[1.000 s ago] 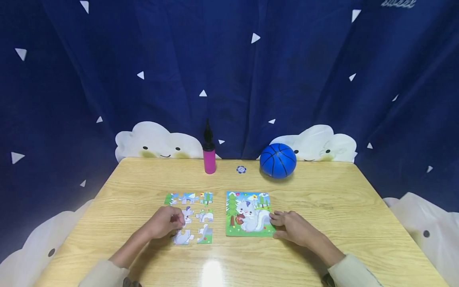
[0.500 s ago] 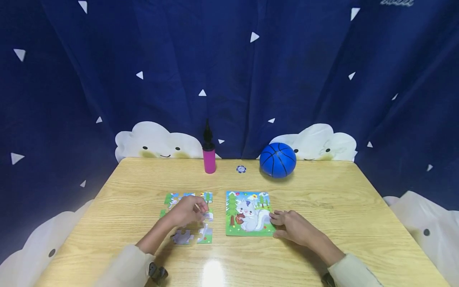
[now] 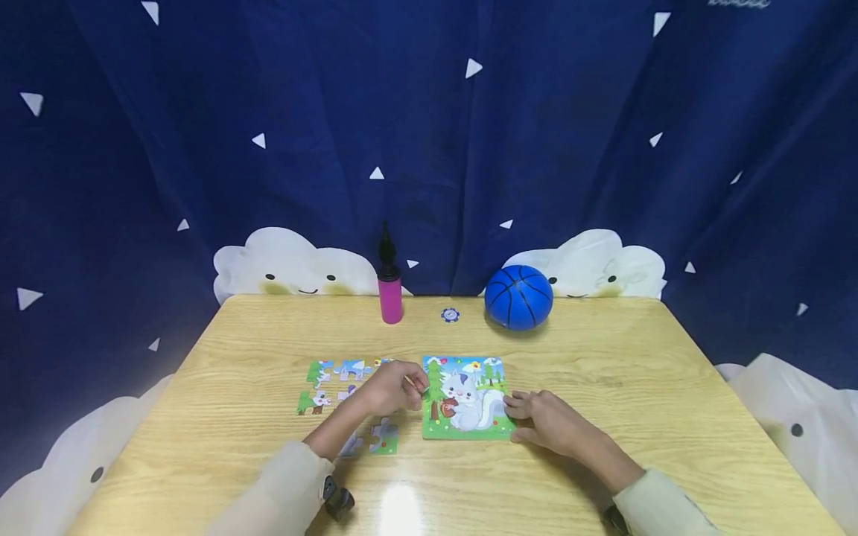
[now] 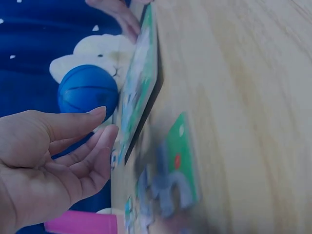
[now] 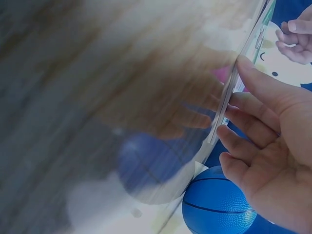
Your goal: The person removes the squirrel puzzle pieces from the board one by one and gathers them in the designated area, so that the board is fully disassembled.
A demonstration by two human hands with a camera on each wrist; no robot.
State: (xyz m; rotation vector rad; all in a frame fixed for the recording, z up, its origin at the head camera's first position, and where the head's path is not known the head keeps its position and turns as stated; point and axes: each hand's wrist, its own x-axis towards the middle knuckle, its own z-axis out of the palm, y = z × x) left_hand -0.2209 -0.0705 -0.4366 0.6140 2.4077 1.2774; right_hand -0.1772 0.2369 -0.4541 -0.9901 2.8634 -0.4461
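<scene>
A square puzzle board (image 3: pixel 469 406) with a grey squirrel picture lies flat on the table. My left hand (image 3: pixel 389 388) is at its left edge, over the gap beside the loose pieces. In the left wrist view the thumb and loosely bent fingers (image 4: pixel 80 161) stand apart with nothing between them; contact with the board cannot be told. My right hand (image 3: pixel 548 423) rests at the board's right edge, fingertips touching it. Several loose puzzle pieces (image 3: pixel 385 437) lie in spaced rows to the left, some hidden under my left hand and forearm.
Behind the board stand a pink hand pump (image 3: pixel 391 299) with a black nozzle, a small blue-and-white chip (image 3: pixel 450 316) and a blue basketball (image 3: pixel 519 298). A dark blue curtain (image 3: pixel 429 134) with white triangles hangs behind the wooden table (image 3: pixel 603 357).
My left hand has moved rightward across the loose pieces to the board's left edge, uncovering the left-hand pieces. My right hand stays at the board's right edge.
</scene>
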